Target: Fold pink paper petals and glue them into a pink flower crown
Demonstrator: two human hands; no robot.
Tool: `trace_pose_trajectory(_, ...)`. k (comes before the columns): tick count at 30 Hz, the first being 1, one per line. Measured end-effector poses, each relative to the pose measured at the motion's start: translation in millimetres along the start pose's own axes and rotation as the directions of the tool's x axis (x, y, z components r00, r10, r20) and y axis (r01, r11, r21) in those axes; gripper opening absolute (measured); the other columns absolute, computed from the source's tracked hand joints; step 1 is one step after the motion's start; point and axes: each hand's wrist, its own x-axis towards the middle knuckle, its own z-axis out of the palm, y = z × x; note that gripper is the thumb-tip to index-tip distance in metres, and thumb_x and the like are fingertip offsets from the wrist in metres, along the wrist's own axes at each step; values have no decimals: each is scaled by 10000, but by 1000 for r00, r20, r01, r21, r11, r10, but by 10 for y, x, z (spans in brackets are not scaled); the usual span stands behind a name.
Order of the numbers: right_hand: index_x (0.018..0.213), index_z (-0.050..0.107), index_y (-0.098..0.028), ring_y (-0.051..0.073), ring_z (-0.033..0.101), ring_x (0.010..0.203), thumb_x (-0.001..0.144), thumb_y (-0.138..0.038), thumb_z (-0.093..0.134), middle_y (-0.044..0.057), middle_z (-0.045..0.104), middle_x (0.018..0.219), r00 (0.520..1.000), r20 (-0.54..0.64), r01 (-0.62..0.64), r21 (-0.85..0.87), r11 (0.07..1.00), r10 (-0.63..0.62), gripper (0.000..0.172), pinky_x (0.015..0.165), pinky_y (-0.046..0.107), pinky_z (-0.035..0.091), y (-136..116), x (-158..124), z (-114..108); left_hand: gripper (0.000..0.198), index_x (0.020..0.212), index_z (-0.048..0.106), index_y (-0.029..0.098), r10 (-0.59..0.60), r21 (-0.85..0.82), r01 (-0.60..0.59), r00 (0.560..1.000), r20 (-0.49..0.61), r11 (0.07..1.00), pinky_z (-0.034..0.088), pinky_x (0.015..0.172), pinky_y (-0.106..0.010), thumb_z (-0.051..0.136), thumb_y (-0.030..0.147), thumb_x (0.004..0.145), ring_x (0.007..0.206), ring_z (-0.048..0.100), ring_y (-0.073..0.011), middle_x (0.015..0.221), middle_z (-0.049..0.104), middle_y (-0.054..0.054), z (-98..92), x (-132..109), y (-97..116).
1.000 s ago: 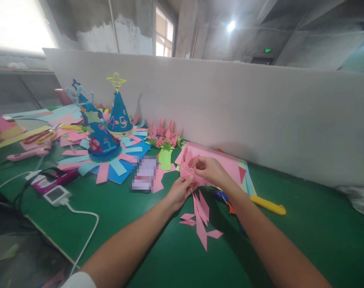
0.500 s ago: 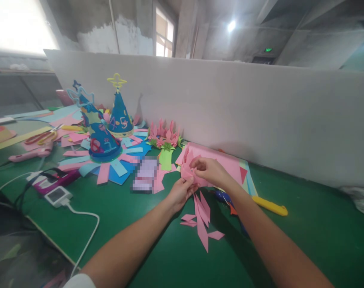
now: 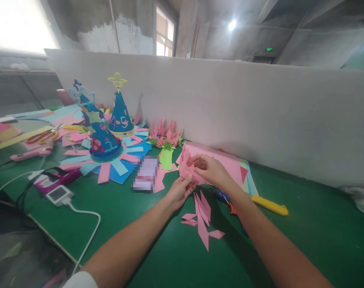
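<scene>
Both of my hands work on a pink folded paper flower point(image 3: 185, 165) held just above the green table point(image 3: 116, 208). My left hand point(image 3: 178, 192) pinches its lower edge from below, fingers closed on the paper. From the right, my right hand point(image 3: 210, 170) closes on the flower's upper petals. Pink paper offcuts point(image 3: 203, 218) lie on the table right under my hands. Behind the flower lies a stack of pink and coloured paper sheets point(image 3: 226, 160).
Two blue party hats point(image 3: 102, 134) stand on paper strips at the left, with finished pink paper flowers point(image 3: 164, 136) by the white partition point(image 3: 259, 112). A yellow utility knife point(image 3: 270, 205) lies to the right. Scissors point(image 3: 40, 136), a pink glue gun point(image 3: 32, 153) and a charger with cable point(image 3: 58, 195) sit at the left.
My hands have barely shifted on the flower; the right fingers have moved slightly over the petals. The camera has drifted a little.
</scene>
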Motion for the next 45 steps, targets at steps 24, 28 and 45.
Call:
trace_pose_trajectory(24, 800, 446, -239, 198, 587, 598, 630, -494, 555, 28, 621, 756, 848, -270, -510, -181, 841, 456, 325, 516, 281, 408, 753, -1522, -124, 221, 815, 636, 159, 97, 702, -698, 696, 711, -139, 401, 718, -237, 478, 304, 868, 771, 562, -140, 813, 650, -40, -135, -338, 251)
trace_pose_trajectory(28, 843, 474, -228, 198, 607, 637, 595, -458, 575, 42, 636, 796, 794, -337, -549, -39, 835, 506, 353, 559, 291, 457, 861, -1535, -125, 213, 993, 620, 178, -65, 481, -842, 509, 858, -242, 358, 896, -272, 463, 278, 892, 978, 519, -158, 1014, 636, -50, -108, -335, 171)
trace_pose_trajectory(45, 876, 642, -149, 148, 581, 590, 534, -418, 760, 32, 639, 668, 769, 43, -440, 759, 479, 638, 450, 515, 228, 462, 823, -1484, -72, 211, 802, 615, 150, 54, 731, -679, 735, 676, 69, 384, 645, -219, 526, 336, 846, 705, 506, -115, 765, 589, -22, -95, -353, 215)
